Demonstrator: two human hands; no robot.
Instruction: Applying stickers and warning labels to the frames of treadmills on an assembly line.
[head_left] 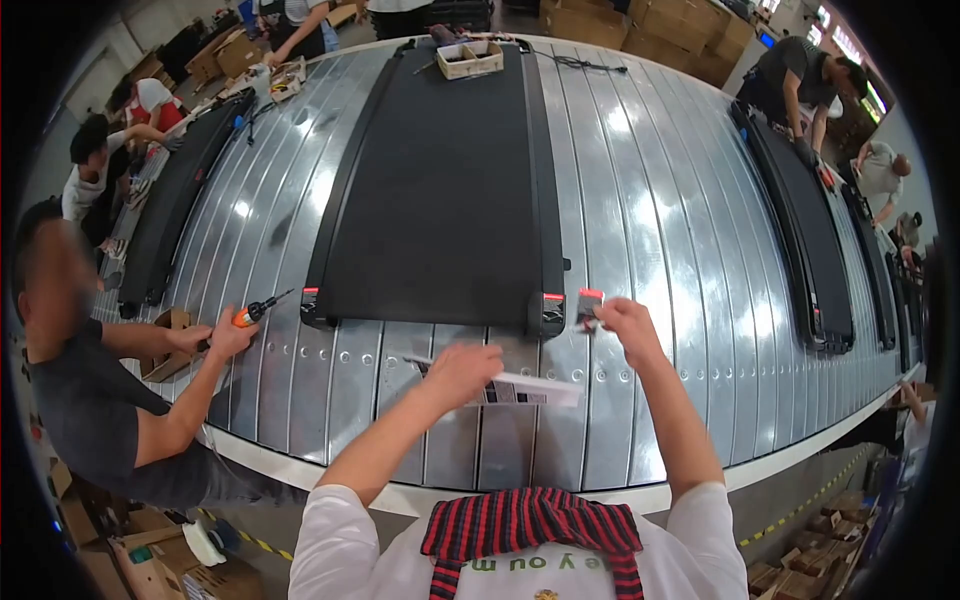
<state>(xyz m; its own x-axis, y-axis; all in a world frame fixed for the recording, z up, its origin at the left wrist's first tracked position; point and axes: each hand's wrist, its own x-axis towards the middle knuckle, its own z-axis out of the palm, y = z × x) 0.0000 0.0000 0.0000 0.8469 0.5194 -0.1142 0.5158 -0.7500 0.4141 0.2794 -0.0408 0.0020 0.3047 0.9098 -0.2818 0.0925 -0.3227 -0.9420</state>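
My left hand point(466, 370) is closed on a white printed sheet point(548, 391) with dark patches, held low over the metal rollers. Pinched in the fingers of my right hand point(630, 328) is a small red-and-dark sticker point(590, 302). It is just right of the near right corner of a black treadmill base point(430, 200), apart from it. Similar red-and-dark stickers sit on the end caps at that corner point(553, 310) and at the near left corner point(312, 303).
At my left a co-worker holds an orange-and-black power screwdriver point(258, 311) near the base's left corner. A small parts box point(470, 60) rests on its far end. More treadmill bases lie along the conveyor at left point(185, 195) and right point(795, 230), with people beside them.
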